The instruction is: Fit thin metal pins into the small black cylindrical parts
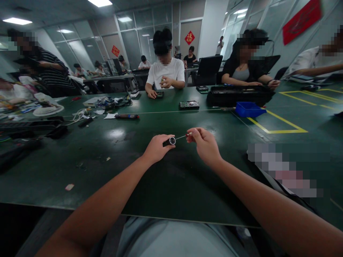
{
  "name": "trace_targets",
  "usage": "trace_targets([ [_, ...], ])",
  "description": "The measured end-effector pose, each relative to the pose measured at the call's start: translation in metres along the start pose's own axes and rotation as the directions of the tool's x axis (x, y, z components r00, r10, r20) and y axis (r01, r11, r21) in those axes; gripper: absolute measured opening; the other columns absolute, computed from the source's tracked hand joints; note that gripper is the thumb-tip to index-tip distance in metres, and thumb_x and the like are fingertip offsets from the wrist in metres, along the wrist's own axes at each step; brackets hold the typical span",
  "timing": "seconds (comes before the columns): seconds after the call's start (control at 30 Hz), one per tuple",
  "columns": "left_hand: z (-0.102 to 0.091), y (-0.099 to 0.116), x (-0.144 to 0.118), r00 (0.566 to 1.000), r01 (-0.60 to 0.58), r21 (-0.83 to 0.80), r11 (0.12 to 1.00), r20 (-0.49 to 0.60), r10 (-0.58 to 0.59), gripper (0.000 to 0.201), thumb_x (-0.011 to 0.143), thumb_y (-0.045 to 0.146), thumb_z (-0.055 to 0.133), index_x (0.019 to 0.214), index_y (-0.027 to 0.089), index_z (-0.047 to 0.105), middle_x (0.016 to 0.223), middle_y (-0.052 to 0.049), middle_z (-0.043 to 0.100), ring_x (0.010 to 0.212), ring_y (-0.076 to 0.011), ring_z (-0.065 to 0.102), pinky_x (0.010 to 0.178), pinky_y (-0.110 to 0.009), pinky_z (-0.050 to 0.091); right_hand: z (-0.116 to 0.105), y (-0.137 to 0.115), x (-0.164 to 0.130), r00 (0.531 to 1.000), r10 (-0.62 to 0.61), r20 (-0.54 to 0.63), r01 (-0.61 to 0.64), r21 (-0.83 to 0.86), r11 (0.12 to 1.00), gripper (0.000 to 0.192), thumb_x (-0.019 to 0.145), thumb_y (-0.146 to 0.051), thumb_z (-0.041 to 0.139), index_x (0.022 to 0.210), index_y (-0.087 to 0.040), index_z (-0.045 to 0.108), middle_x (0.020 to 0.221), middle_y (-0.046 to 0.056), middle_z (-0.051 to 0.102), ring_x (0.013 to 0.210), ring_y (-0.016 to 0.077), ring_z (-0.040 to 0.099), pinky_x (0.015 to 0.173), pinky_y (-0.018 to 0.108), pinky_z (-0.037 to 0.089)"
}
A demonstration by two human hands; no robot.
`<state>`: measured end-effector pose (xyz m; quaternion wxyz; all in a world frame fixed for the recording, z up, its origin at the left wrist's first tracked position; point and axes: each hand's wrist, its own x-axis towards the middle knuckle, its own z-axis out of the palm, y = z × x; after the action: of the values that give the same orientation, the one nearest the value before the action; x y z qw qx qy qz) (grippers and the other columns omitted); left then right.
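Big green worktable (166, 178), yellow tape lines at right. Red banner (301, 20) on wall, writing too blurred to read; red diamond sign (189, 37) w/ one gold character. Blue bin (248, 109), hard drive (189, 105) farther out. Left hand (157, 148) clamped round small black cylinder (169, 141), held above table centre. Right hand (205, 144) fingers pinched on thin metal rod (182, 136), tip at cylinder's end.

The green bench top (166, 185) is smooth and faintly glossy under the ceiling lights, the short black handle (169, 141) looks like matt plastic with a bright metal end, its thin bit (181, 136) shiny metal, the blue tray (249, 109) plain plastic.
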<state>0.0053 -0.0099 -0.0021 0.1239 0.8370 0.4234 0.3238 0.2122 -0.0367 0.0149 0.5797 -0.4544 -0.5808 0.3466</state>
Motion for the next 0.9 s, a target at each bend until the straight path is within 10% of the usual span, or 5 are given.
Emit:
trace_targets([
  [0.27, -0.004, 0.0, 0.005, 0.994, -0.104, 0.028, 0.994, 0.039, 0.103, 0.036, 0.087, 0.026, 0.07, 0.123, 0.026, 0.065, 0.122, -0.005, 0.069, 0.114, -0.0234, 0.061, 0.102, -0.046, 0.04, -0.007, 0.023, 0.017, 0.968, 0.248, 0.028, -0.249, 0.209, 0.946, 0.032, 0.09, -0.053, 0.05, 0.079, -0.023, 0.055, 0.064, 0.003, 0.054, 0.056, 0.0171, 0.054, 0.064, 0.04, 0.059],
  [0.9, 0.0, 0.002, 0.002, 0.999, -0.016, 0.056, 0.998, 0.036, 0.014, 0.042, 0.084, 0.033, 0.073, 0.123, 0.023, 0.065, 0.112, -0.005, 0.071, 0.101, -0.0231, 0.062, 0.096, -0.042, 0.044, -0.005, -0.004, -0.001, 0.993, -0.11, -0.052, 0.095, -0.224, 0.97, 0.027, 0.096, -0.043, 0.046, 0.093, -0.02, 0.06, 0.077, 0.004, 0.068, 0.071, 0.0178, 0.064, 0.068, 0.034, 0.05],
])
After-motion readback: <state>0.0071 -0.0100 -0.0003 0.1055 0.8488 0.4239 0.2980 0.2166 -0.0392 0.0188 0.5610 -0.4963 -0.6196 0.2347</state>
